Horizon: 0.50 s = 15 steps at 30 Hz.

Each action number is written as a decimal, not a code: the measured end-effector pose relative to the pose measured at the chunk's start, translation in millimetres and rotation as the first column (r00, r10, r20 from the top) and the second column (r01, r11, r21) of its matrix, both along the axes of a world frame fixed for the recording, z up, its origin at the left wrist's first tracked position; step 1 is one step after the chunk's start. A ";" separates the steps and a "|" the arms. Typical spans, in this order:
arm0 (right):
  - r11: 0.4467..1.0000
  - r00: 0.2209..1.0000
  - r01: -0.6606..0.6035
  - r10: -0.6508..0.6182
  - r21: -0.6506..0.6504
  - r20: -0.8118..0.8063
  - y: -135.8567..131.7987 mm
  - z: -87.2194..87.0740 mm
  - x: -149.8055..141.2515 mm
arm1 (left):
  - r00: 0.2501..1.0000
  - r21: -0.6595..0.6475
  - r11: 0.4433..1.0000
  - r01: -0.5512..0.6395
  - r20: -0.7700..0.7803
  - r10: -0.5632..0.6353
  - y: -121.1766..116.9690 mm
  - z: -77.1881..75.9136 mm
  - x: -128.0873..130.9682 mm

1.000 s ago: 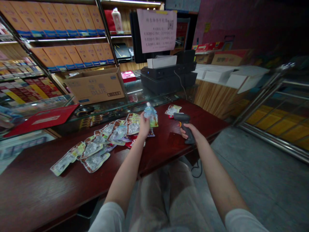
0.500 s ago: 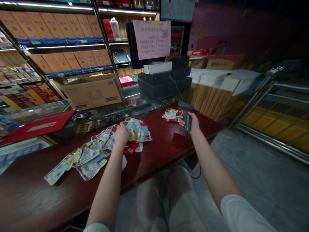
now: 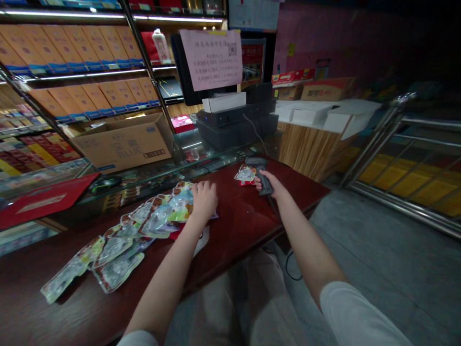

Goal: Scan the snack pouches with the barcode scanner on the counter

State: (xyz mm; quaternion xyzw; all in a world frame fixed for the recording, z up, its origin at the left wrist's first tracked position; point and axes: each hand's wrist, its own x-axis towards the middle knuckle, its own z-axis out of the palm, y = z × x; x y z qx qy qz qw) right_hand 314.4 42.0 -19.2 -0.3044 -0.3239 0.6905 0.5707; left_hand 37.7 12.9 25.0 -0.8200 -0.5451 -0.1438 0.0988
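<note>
Hold the handheld barcode scanner [image 3: 265,182] steady, gripped in the right hand [image 3: 275,184], and with the left hand [image 3: 205,199], bent over the plastic pouches [image 3: 158,218] piled on the table [image 3: 245,214], impossible to tell if grasping, avoid dragging neighbouring ones.

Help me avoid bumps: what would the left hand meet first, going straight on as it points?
The left hand would probably first meet the glass counter beyond the red table, though depth is hard to judge.
</note>
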 end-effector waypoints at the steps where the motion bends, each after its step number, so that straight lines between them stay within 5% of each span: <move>1: 1.000 1.000 0.001 -0.001 0.007 0.018 -1.7 -1.0 2.1 | 0.999 -0.059 0.998 0.021 0.035 -0.019 7.1 -1.3 14.3; 9: 0.996 0.994 -0.013 0.022 0.086 -0.103 -7.9 -7.7 18.8 | 0.873 -0.448 0.893 0.048 0.454 0.180 82.7 -31.1 120.9; 15: 0.996 0.991 -0.054 0.062 0.066 -0.121 -0.8 -13.5 18.3 | 0.824 -0.484 0.875 -0.028 0.484 0.294 114.2 -49.2 145.4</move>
